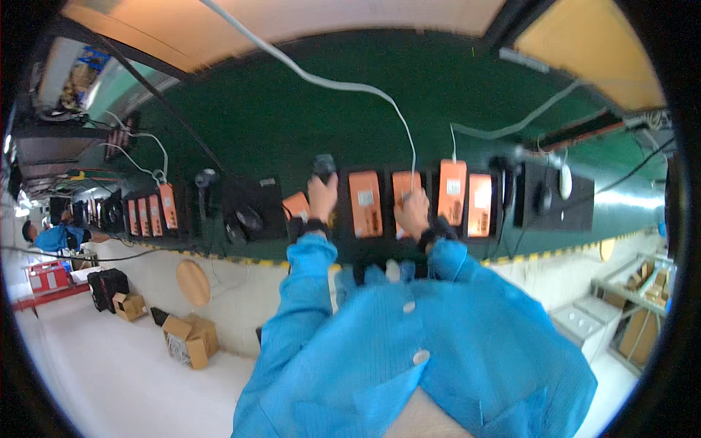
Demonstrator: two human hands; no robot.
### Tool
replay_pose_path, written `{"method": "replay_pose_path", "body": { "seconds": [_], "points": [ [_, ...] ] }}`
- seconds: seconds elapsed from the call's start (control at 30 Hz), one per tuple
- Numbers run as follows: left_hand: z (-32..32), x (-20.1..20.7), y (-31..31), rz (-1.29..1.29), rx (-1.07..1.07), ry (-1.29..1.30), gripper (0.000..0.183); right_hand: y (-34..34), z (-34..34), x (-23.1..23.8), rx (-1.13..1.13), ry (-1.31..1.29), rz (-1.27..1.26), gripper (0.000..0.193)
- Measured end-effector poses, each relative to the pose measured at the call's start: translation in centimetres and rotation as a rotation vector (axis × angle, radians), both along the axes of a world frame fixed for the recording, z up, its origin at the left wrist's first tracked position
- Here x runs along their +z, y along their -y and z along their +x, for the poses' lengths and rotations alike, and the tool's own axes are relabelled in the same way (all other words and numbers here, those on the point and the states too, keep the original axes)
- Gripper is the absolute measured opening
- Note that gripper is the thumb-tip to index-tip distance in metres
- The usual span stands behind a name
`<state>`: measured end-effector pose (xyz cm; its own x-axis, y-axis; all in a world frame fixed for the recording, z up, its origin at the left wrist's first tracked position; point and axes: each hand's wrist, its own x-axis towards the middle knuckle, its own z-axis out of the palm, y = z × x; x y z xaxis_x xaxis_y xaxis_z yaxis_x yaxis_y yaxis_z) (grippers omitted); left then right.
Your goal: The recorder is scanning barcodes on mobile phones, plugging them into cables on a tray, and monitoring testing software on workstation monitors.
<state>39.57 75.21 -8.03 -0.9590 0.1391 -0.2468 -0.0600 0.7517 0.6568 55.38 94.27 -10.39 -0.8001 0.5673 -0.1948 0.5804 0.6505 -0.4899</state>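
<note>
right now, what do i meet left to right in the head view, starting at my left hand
Left hand, orange slab between the hands, right hand, orange slab with a cable at its top, next orange slab, white oval device.

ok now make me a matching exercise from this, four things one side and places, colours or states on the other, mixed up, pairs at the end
Things
1. left hand
2. right hand
3. left sleeve
4. larger cardboard box

Places, colours, states
A. blue
B. on the white floor, flaps open
C. at a small dark object
D. over a flat orange box

Right pairs: 1-C, 2-D, 3-A, 4-B
</note>
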Motion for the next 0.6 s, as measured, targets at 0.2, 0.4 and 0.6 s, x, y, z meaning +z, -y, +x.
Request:
{"method": "replay_pose_path", "body": {
  "seconds": [0.2,0.4,0.6],
  "points": [
    [3.9,2.2,-4.1,-0.224,0.110,-0.658,0.057,-1.8,-0.3,1.4,-0.147,-0.002,-0.291,0.036],
    [8.2,4.6,-10.7,0.520,-0.454,0.048,0.043,-4.3,3.1,2.4,0.109,-0.457,-0.566,0.026],
    [10.3,5.1,-10.3,0.614,-0.513,0.211,0.024,-10.4,4.9,9.5,0.559,-0.285,-0.387,0.011]
  ]
}}
